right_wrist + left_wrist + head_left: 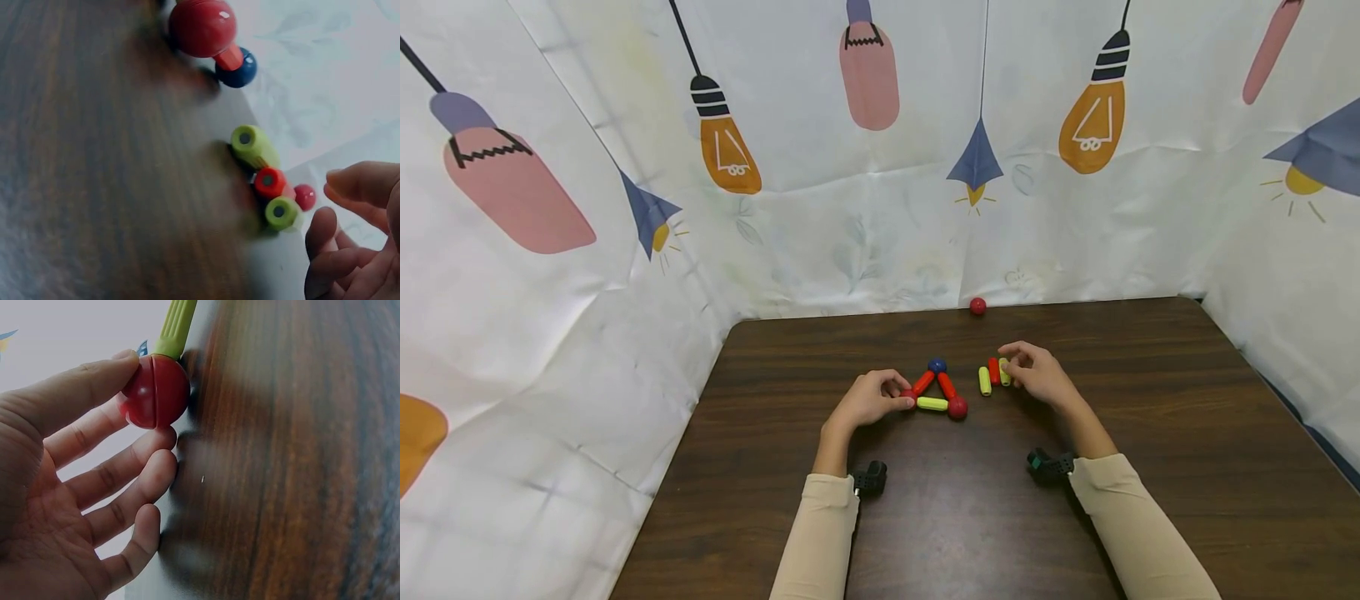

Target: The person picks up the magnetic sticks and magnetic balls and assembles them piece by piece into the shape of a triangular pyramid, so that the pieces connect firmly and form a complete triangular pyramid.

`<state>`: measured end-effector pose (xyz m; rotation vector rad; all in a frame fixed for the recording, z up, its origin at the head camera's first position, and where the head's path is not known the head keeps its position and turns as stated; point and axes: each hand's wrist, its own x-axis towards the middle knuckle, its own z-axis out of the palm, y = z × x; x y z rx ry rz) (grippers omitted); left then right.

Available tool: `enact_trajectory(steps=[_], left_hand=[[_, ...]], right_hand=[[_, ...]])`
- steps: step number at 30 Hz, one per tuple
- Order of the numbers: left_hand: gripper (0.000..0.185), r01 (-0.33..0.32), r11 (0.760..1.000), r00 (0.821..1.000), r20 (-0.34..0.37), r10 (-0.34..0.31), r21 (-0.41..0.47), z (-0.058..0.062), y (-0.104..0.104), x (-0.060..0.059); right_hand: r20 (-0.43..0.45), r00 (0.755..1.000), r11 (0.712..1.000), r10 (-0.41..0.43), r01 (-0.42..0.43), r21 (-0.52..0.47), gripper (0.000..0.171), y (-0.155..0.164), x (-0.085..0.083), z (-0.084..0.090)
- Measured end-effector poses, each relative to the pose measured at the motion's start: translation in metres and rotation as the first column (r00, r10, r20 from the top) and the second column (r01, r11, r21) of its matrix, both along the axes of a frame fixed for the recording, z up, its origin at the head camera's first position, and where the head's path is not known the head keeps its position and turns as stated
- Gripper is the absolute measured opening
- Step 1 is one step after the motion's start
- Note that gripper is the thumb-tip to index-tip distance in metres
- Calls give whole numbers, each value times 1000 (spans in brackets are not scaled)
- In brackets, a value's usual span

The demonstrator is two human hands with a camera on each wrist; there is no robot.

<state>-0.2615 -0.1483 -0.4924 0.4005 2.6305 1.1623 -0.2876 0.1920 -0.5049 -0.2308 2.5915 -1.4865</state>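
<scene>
A triangle of sticks and balls lies on the table. Its sides are two red sticks (947,386) and one yellow-green stick (932,404); its corners are a blue ball (937,366) and two red balls. My left hand (868,398) pinches the left red ball (156,392) between thumb and fingers, where the yellow-green stick joins it. The other red ball (957,408) is at the right corner. My right hand (1037,372) hovers by a loose yellow-green stick (282,213), apart from it in the right wrist view. A loose red stick (270,180) and another yellow-green one (253,144) lie alongside.
A single red ball (977,306) sits at the far edge of the dark wooden table (955,517). Behind the table hangs a printed cloth (880,217), which also runs along both sides.
</scene>
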Motion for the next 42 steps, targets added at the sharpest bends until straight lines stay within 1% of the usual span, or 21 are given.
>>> enact_trajectory(steps=[4, 7, 16, 24, 26, 28, 32, 34, 37, 42], left_hand=[[20, 14, 1000, 1000, -2, -13, 8, 1, 1, 0], [20, 19, 1000, 1000, -2, -19, 10, 2, 1, 0], [20, 19, 1000, 1000, -2, -19, 7, 3, 3, 0], [20, 21, 1000, 1000, -11, -20, 14, 4, 2, 0], [20, 17, 1000, 1000, -11, -17, 10, 4, 2, 0], [20, 12, 1000, 1000, -10, -12, 7, 4, 3, 0], [21, 0, 1000, 1000, -15, 0, 4, 2, 4, 2], [21, -3, 1000, 1000, -16, 3, 5, 1, 5, 2], [22, 0, 1000, 1000, -13, 0, 2, 0, 6, 3], [25, 15, 1000, 1000, -1, -15, 7, 0, 3, 4]], right_hand=[[12, 1000, 997, 8, -9, 71, 31, -2, -1, -3], [26, 1000, 994, -3, 0, 108, 29, -2, 0, -2], [42, 998, 985, -48, 40, 168, 26, 5, -1, 0], [66, 997, 985, -32, 20, 172, 18, 13, 0, 9], [64, 998, 986, -29, 18, 168, 20, 16, 1, 10], [71, 997, 985, -31, 18, 173, 27, 17, 1, 10], [94, 995, 978, -41, 21, 208, 40, 20, 2, 9], [108, 993, 974, -41, 16, 225, 43, 22, 3, 8], [127, 991, 970, -48, 15, 242, 42, 23, 4, 8], [148, 987, 973, -57, 22, 231, 37, 24, 5, 8]])
